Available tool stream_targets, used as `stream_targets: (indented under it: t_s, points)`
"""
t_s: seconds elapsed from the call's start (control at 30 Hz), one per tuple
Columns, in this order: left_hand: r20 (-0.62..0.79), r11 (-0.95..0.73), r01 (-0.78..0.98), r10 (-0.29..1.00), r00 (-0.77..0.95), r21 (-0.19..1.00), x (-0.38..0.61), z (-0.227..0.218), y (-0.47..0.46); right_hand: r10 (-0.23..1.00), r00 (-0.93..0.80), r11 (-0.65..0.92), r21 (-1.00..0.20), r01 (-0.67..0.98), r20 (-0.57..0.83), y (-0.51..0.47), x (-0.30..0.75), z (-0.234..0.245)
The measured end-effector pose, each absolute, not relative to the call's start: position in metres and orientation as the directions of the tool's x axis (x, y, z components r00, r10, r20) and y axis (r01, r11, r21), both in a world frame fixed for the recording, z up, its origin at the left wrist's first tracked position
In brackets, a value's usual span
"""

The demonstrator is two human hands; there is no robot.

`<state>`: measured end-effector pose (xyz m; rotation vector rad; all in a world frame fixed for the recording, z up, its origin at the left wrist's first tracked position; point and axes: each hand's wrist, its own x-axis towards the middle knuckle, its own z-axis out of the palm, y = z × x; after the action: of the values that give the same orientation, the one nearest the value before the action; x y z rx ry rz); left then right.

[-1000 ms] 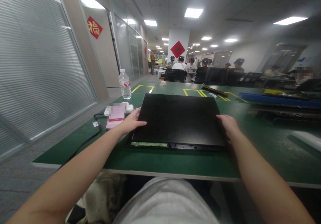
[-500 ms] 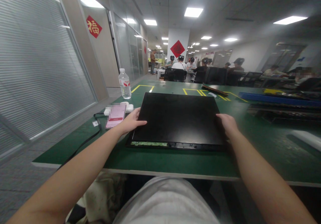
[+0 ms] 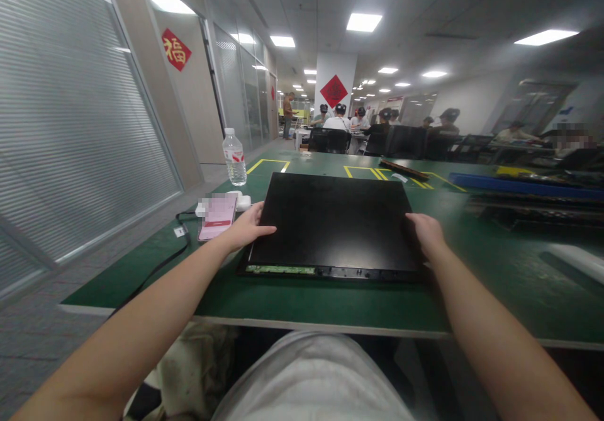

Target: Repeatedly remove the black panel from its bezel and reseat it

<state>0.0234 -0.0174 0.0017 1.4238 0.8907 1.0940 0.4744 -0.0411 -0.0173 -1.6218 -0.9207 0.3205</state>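
Black display panel [image 3: 337,219] front and centre, face up over the near part of the green workbench [image 3: 495,295]! That bench is the biggest thing in play, and it gives plenty of support underneath. Over to the panel: its broad, dark face slopes away from the wearer; whether its underside rests fully on the bench, I cannot tell.

Both hands are on it, spread well apart, one to each side. Left hand [image 3: 245,227] pinches the left edge between thumb and fingers; right hand [image 3: 427,232] grips the right edge, its lower fingers hidden. Lovely balance, I'd say: matched pressure keeps a slab like this from twisting, and a level carry would suit it best.

Mind the left flank, though! Water bottle [image 3: 234,158] standing beyond the hand, phone [image 3: 218,218] lying just beside it; a sideways swing would be risky. Smaller now: the slim green circuit board [image 3: 280,270], bare along the near edge. Best leave that untouched. And smallest of all, the left thumb [image 3: 268,230], lapping onto the face: light touch there, squeeze at the rim.
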Motion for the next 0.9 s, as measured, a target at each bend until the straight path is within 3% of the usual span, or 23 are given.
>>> stream_targets:
  t_s: [0.9]
  points:
    - [0.143, -0.142, -0.026, 0.95, 0.277, 0.99, 0.0235, 0.0018, -0.0168, 0.709, 0.649, -0.011, -0.916, 0.4, 0.275, -0.0376, 0.4768, -0.0205]
